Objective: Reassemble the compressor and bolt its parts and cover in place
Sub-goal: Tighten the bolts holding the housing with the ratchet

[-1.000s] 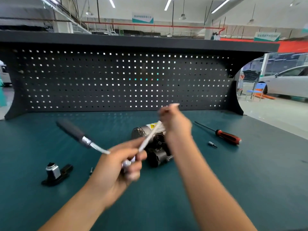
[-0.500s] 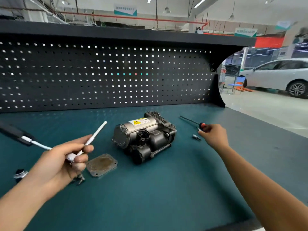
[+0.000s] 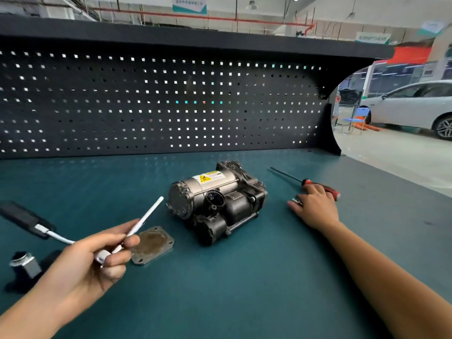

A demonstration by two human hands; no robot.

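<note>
The compressor [image 3: 216,204] sits mid-bench on the green mat [image 3: 244,289], yellow warning label up. Left of it, the left hand [image 3: 97,263] grips a ratchet wrench [image 3: 24,218], and the wrench's pale extension bar [image 3: 149,215] angles up toward the compressor's round end. Just beside the compressor, front-left, the cover plate [image 3: 152,244] lies flat. Right of the compressor, the right hand [image 3: 314,206] rests on the mat, fingers touching a small metal bit [image 3: 296,200] and partly covering the red-handled screwdriver [image 3: 333,192]. Far left, a black fitting [image 3: 24,267] with a silver cap.
</note>
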